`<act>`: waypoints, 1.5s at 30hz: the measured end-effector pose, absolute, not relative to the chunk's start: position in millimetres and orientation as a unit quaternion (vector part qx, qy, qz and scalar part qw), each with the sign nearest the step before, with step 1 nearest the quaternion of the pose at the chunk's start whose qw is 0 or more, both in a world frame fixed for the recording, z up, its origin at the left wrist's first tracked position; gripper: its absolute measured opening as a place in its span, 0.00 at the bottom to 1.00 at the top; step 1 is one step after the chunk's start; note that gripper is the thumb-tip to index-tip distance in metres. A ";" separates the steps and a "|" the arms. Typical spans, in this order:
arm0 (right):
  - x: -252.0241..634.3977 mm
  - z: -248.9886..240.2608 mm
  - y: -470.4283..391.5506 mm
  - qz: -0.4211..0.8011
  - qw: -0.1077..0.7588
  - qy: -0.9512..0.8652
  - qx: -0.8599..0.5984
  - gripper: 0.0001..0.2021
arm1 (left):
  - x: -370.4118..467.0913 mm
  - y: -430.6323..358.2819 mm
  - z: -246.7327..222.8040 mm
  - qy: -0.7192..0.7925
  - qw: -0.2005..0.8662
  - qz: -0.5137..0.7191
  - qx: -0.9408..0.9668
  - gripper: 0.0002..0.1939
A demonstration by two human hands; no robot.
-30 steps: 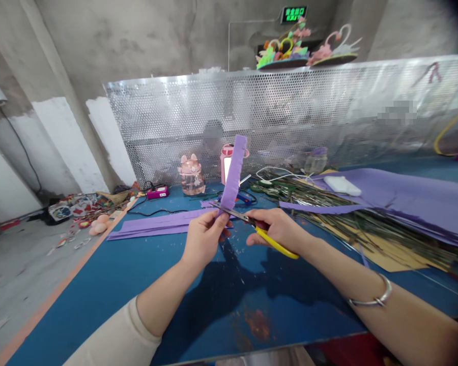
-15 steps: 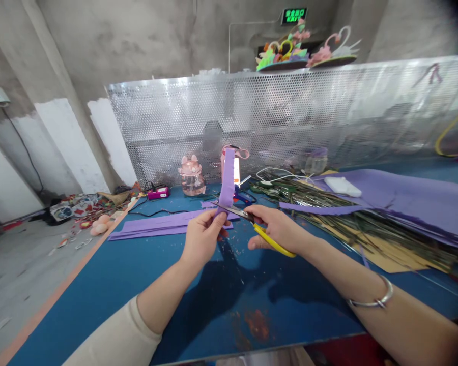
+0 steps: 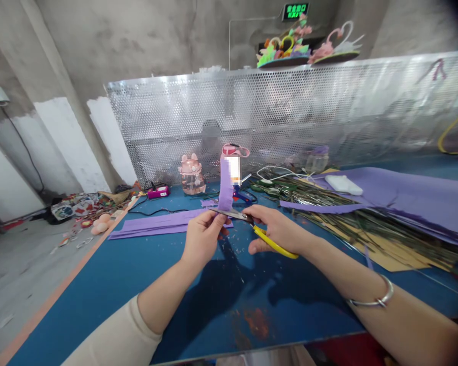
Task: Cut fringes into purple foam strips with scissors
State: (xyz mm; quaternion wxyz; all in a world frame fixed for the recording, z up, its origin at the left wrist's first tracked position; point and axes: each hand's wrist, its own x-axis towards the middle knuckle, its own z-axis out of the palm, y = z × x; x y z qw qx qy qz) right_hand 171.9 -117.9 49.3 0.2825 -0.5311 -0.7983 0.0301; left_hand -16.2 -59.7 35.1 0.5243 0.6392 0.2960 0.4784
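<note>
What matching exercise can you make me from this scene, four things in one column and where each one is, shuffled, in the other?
Column one
1. Scissors
2. Upright purple strip
3. Pink bottle with ears
4. Exit sign

Column two
A. Standing on the blue table
B. Lit green, above the perforated metal panel
C. Held in the right hand, yellow handle showing
D. Pinched at its lower end by the left hand

Right pairs: 1-C, 2-D, 3-A, 4-B.
</note>
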 end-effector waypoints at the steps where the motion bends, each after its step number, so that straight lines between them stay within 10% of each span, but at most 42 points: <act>1: 171.7 49.2 -117.9 0.029 0.286 -0.798 -0.530 0.38 | -16.2 -60.0 35.3 0.296 0.524 0.477 0.641 0.15; 27: 173.7 52.1 -119.1 0.076 0.302 -0.780 -0.543 0.19 | -16.2 -62.4 37.7 0.291 0.552 0.460 0.632 0.16; 45: 176.2 48.3 -117.1 0.054 0.272 -0.798 -0.535 0.36 | -15.3 -58.8 35.5 0.278 0.572 0.493 0.594 0.14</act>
